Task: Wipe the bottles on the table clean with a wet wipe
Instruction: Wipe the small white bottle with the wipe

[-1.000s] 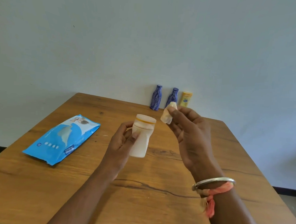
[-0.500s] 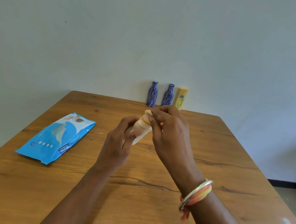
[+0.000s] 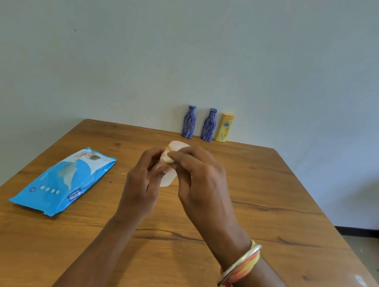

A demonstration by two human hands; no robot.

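Observation:
My left hand (image 3: pixel 143 182) grips a small cream bottle (image 3: pixel 169 180) with an orange ring near its cap, held tilted above the table's middle. Against the upper side of that bottle my right hand (image 3: pixel 200 179) pinches a wadded wet wipe (image 3: pixel 167 160); most of the wipe is hidden by the fingers. Two dark blue patterned bottles (image 3: pixel 188 121) (image 3: pixel 208 125) and a yellow bottle (image 3: pixel 224 127) stand upright in a row at the table's far edge, by the wall.
A blue wet-wipe pack (image 3: pixel 66 180) lies flat on the left part of the wooden table (image 3: pixel 269 203). The table's right edge runs diagonally, with floor beyond it. A pale wall stands directly behind the far edge.
My right hand came down from beside the bottle and brought the wipe onto it. The bottle has tilted from upright, and both hands have closed together.

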